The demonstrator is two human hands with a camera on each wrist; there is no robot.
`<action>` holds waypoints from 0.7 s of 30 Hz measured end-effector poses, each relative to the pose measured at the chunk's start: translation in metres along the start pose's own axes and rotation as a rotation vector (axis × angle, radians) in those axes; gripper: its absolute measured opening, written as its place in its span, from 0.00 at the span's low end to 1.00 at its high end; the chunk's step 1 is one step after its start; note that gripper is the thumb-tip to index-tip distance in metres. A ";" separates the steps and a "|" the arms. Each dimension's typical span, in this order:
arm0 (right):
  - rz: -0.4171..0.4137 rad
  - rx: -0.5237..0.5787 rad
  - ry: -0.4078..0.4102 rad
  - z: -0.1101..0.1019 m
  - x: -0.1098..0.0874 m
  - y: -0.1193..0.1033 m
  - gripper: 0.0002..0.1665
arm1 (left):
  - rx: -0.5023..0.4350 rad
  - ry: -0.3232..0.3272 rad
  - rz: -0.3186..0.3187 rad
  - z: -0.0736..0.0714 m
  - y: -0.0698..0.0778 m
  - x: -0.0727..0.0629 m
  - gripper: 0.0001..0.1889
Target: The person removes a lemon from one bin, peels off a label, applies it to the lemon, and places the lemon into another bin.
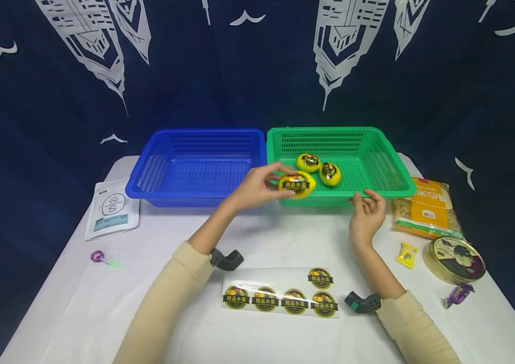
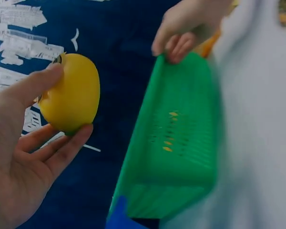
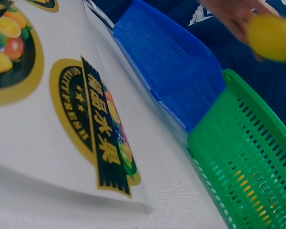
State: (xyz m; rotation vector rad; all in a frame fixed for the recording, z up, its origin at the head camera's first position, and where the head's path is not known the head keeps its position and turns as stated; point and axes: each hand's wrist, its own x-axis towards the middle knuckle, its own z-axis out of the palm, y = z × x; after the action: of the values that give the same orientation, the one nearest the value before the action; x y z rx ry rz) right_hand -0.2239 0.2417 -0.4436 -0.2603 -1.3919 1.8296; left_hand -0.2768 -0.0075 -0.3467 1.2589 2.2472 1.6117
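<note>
My left hand (image 1: 262,186) grips a yellow lemon (image 2: 78,95) between thumb and fingertips, above the front rim of the green basket (image 1: 393,174). A round black-and-gold label is stuck on this lemon, facing up in the head view. Two more labelled lemons lie inside the green basket, one nearer the back (image 1: 308,162) and one (image 1: 330,174) to its right. At the basket's front rim, my right hand (image 1: 367,217) pinches the edge with curled fingers. In the right wrist view the held lemon is blurred, and almost none of the right hand shows.
A blue basket (image 1: 195,201) stands left of the green one. In front lies a label sheet (image 1: 266,278) with several labels. To the right are a yellow food bag (image 1: 427,207), a round tin (image 1: 455,260) and two wrapped sweets; a white pouch (image 1: 111,210) and lollipop (image 1: 97,256) lie left.
</note>
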 end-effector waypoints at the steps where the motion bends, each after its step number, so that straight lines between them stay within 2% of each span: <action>1: 0.000 0.001 -0.002 0.000 0.000 0.000 0.12 | 0.004 0.007 -0.003 -0.002 0.000 0.013 0.20; 3: -0.005 -0.003 -0.007 -0.001 0.000 0.001 0.12 | 0.019 0.012 -0.031 -0.004 -0.004 0.039 0.20; 6: -0.017 -0.011 -0.011 -0.002 0.001 0.002 0.12 | 0.095 -0.010 -0.081 -0.002 -0.018 0.074 0.19; 10: -0.019 -0.025 -0.017 -0.002 0.001 0.004 0.13 | 0.295 -0.058 -0.158 0.003 -0.040 0.105 0.19; 15: -0.012 -0.056 -0.029 -0.002 0.001 0.003 0.13 | 0.488 -0.140 -0.291 0.014 -0.064 0.122 0.19; 21: -0.022 -0.053 -0.043 -0.001 -0.002 -0.007 0.12 | 0.560 -0.238 -0.409 0.028 -0.079 0.131 0.20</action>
State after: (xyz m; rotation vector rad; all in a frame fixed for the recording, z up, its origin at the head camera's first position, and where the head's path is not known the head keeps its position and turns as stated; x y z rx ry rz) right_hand -0.2187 0.2414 -0.4387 -0.2338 -1.4687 1.7915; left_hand -0.3919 0.0928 -0.3760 0.9147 2.6530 0.6811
